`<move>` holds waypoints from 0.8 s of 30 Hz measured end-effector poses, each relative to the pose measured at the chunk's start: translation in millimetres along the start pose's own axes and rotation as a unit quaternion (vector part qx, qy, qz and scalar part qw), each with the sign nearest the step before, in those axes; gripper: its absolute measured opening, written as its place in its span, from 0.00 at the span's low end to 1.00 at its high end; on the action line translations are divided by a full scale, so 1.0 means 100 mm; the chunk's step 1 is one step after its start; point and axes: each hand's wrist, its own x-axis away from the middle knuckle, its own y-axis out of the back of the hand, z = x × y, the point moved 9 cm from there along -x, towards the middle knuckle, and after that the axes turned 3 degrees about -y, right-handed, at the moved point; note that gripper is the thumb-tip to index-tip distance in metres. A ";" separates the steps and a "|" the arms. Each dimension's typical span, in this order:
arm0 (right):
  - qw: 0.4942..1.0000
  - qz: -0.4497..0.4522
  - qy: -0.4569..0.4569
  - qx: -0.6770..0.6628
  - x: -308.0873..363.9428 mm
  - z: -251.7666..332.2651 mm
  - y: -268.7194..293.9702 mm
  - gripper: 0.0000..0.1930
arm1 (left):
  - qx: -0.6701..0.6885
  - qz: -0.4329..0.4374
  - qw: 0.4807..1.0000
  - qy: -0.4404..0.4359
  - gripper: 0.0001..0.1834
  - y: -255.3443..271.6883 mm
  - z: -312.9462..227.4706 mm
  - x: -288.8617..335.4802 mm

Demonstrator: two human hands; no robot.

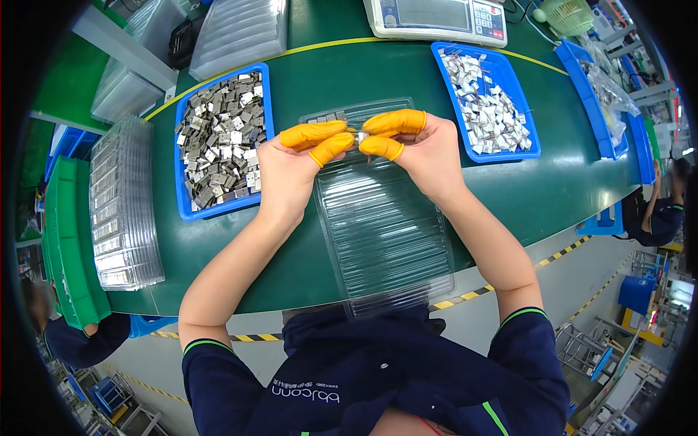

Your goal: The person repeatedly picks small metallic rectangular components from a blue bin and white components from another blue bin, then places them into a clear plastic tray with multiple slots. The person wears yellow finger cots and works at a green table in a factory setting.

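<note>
My left hand [287, 167] and my right hand [435, 154] meet above the far end of a clear ribbed plastic tray [385, 232]. Yellow finger cots cover the thumb and fingers of each. Both hands are closed in a pinch, fingertips almost touching, on a small white part [360, 136] mostly hidden between them. A few small grey metal pieces [333, 117] lie in the tray's far left corner, just beyond my left fingertips. To the left, a blue bin holds many grey and white metal pieces [222, 138]; to the right, another holds small white connectors [494, 116].
Stacked clear trays [123, 211] stand at the left beside a green bin [69, 240]. More clear trays [243, 33] and a digital scale [440, 18] are at the back. Blue trays with plastic bags [607, 102] line the right. Other people sit at both sides.
</note>
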 end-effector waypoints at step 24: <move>0.814 -0.087 0.304 0.486 -0.19 0.59 -0.09 0.07 | -0.369 0.035 0.910 -0.184 0.12 0.07 -0.57 0.12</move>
